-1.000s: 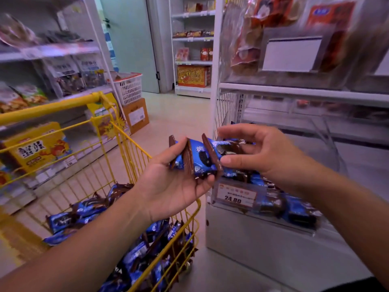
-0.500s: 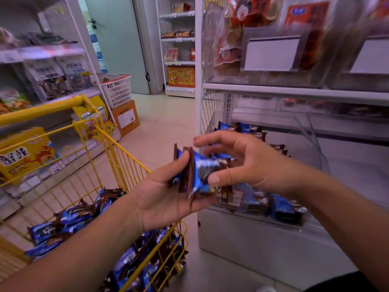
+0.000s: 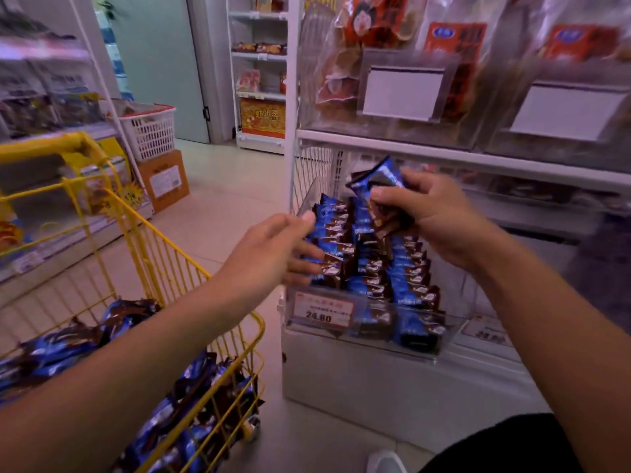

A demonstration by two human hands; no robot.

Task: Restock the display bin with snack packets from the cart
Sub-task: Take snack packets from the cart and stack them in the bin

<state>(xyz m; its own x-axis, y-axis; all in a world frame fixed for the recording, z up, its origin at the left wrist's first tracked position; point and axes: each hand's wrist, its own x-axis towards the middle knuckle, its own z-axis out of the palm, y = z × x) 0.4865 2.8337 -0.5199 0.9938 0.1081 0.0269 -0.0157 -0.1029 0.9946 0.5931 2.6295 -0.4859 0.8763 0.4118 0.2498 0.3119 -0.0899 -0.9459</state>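
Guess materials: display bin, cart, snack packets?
Display bin: clear rigid plastic, likely acrylic; packets show through its walls.
Cart: metal wire, yellow coated, judging by the thin bars.
Snack packets: glossy plastic film with crimped ends; the ones the right hand grips crumple.

left hand (image 3: 273, 254) open, right hand (image 3: 433, 216) gripping

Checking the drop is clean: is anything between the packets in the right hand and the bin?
Nothing visible. The right hand holds the packets just above the open-topped bin; the left hand is at its left edge.
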